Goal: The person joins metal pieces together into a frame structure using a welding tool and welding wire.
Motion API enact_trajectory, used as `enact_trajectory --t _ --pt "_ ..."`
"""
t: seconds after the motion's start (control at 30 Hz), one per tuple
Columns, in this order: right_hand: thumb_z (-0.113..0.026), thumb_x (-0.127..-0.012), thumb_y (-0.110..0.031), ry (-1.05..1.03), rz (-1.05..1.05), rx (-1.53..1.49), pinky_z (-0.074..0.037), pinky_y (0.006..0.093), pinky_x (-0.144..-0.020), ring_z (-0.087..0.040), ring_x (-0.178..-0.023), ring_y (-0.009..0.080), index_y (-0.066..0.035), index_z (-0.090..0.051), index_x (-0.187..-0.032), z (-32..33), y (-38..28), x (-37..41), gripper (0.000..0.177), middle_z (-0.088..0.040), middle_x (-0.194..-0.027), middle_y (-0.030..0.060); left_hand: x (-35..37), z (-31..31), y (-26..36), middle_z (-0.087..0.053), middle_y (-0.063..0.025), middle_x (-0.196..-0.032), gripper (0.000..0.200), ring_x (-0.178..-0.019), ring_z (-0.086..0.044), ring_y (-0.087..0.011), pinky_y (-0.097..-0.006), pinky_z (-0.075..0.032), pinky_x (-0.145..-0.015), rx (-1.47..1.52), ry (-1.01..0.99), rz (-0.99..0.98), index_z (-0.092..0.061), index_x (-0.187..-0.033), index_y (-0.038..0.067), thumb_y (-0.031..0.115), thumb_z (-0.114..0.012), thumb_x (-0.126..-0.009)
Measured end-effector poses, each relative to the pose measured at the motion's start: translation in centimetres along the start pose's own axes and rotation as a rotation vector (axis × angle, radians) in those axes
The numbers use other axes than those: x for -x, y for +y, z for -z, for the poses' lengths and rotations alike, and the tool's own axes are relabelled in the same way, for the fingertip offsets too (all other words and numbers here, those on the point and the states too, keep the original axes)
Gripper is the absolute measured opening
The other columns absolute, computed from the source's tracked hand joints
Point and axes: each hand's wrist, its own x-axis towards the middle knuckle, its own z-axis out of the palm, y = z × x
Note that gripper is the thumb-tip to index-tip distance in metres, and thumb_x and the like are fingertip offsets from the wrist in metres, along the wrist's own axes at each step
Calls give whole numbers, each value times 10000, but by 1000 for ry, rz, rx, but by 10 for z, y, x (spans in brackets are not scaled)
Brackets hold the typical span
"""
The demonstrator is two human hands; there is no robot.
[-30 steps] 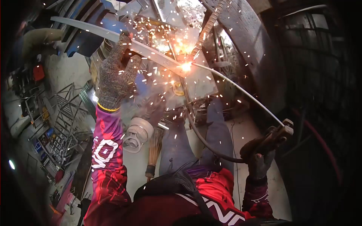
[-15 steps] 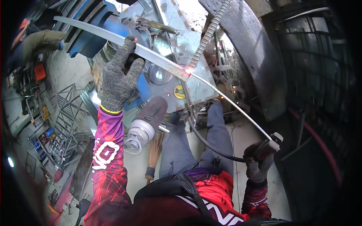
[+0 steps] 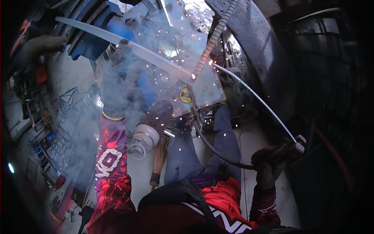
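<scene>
My gloved left hand (image 3: 120,78), veiled by smoke, grips a pale flat metal bar (image 3: 159,61) that slants across the metal work table. The bar's lower end meets a ribbed rebar rod (image 3: 212,43), and a small orange glow marks the joint. In my gloved right hand (image 3: 269,169) is a welding electrode holder (image 3: 290,147) with a black cable (image 3: 222,154) trailing from it. From the holder a long, bowed welding rod (image 3: 257,95) reaches up; its glowing tip is apart from the joint, to its right. Sparks fly over the table.
The work table (image 3: 210,91) bears a yellow disc (image 3: 186,94). A capped bottle (image 3: 146,134) stands below it, beside a broom (image 3: 157,160). Blue metal parts (image 3: 87,37) lie upper left, with metal frames (image 3: 68,109) on the floor. A large dark plate (image 3: 253,43) leans right.
My right hand has pulled the electrode tip off the joint, up and right, and the holder has shifted right. Smoke and sparks have spread; the bar stays in place.
</scene>
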Motion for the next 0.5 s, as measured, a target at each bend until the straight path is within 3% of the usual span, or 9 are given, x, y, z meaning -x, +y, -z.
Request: enact_trajectory --t 0.1,0.13,0.2,0.3,0.37,0.5 --pt "-641 -874 -204 64 -29 36 -511 325 -665 -611 -804 199 -45 -492 -1221 -2 -3 -6 410 -599 -1004 118 1 4 -4 -626 -101 -1143 472 -887 -625 -213 -306 -531 -765 251 24 226 -462 -1367 33 108 -593 -920" --pt "-656 -865 -210 84 -43 15 -512 325 -666 -612 -797 196 -40 -493 -1215 -3 -3 -8 422 -602 -990 110 0 6 4 -637 -94 -1052 367 -810 -622 -178 -314 -522 -715 -139 32 -40 -524 -1276 14 91 -600 -926" --pt "-671 -856 -217 104 -60 -4 -512 324 -667 -613 -791 193 -35 -494 -1208 0 -1 -7 434 -605 -977 102 0 7 0 -648 -87 -960 266 -733 -620 -143 -322 -513 -665 -527 40 -303 -585 -1185 -4 74 -607 -932" --pt "-698 -835 -175 49 -105 14 -519 322 -708 -618 -882 185 -58 -475 -1256 15 11 7 490 -596 -1058 87 1 5 -10 -633 -81 -900 355 -689 -606 -128 -285 -508 -610 -682 115 -460 -533 -1254 -1 23 -614 -910" --pt "-696 -828 -111 45 -181 -143 -523 323 -746 -599 -985 183 -86 -460 -1276 21 17 15 507 -575 -1130 68 -6 -17 30 -614 -76 -877 448 -704 -603 -125 -248 -503 -606 500 209 322 -471 -1342 9 0 -588 -909" --pt "-695 -817 -18 -29 -253 -143 -520 324 -824 -550 -1129 175 -127 -433 -1312 25 17 21 571 -533 -1235 36 -6 -23 47 -597 -103 -956 491 -742 -609 -141 -288 -537 -654 184 149 135 -469 -1366 35 -40 -558 -888"
